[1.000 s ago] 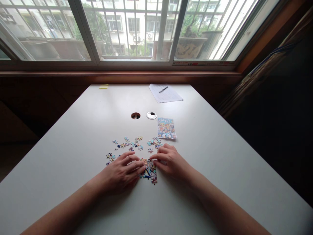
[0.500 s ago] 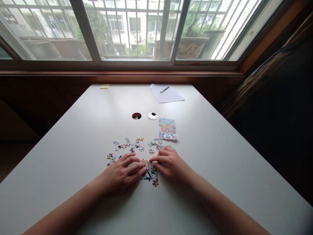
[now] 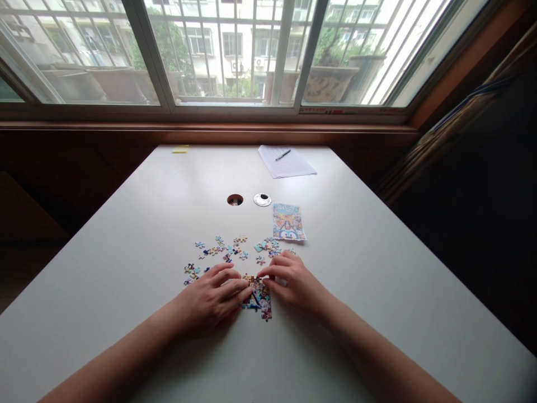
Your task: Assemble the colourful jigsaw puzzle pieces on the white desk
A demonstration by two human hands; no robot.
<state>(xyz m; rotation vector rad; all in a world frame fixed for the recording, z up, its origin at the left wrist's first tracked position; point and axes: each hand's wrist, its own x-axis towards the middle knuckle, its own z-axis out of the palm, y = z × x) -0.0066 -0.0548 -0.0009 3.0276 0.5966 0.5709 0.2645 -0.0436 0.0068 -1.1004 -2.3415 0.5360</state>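
Note:
Both my hands rest on a white table (image 3: 126, 235) on either side of a small joined patch of jigsaw puzzle (image 3: 257, 296). My left hand (image 3: 212, 296) lies flat, fingers stretched rightward onto the patch's left edge. My right hand (image 3: 291, 280) has its fingers extended leftward, their tips pressing on the patch's upper right corner. Several loose puzzle pieces (image 3: 226, 250) lie scattered just beyond my fingers. A colourful reference picture card (image 3: 288, 221) lies flat beyond the pieces, to the right.
A round cable hole (image 3: 235, 199) and its white cap (image 3: 262, 199) sit mid-table. A sheet of paper (image 3: 289, 164) with a pen (image 3: 282, 154) and a yellow sticky pad (image 3: 180, 149) lie at the far edge under the window. Dark furniture stands on the right.
Almost nothing: both hands stay pressed on the joined puzzle patch, with fingers shifting only slightly. The view has drifted a little.

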